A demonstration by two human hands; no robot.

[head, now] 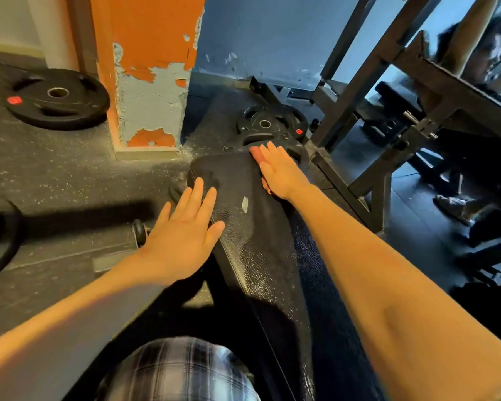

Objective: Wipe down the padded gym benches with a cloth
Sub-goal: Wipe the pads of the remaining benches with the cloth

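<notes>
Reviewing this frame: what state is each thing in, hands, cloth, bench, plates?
left hand, open, fingers straight, flat at the bench's left edge.
right hand, open, flat on the cloth's right edge.
cloth, dark, spread flat over the bench's far end.
bench, partly covered, bare pad speckled.
weight plate, lying flat on the floor.
pillar, paint peeling.

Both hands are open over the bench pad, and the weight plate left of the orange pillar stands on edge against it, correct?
No. The head view shows that weight plate lying flat on the floor beside the orange pillar. The left hand and right hand are open over the bench pad.
</notes>
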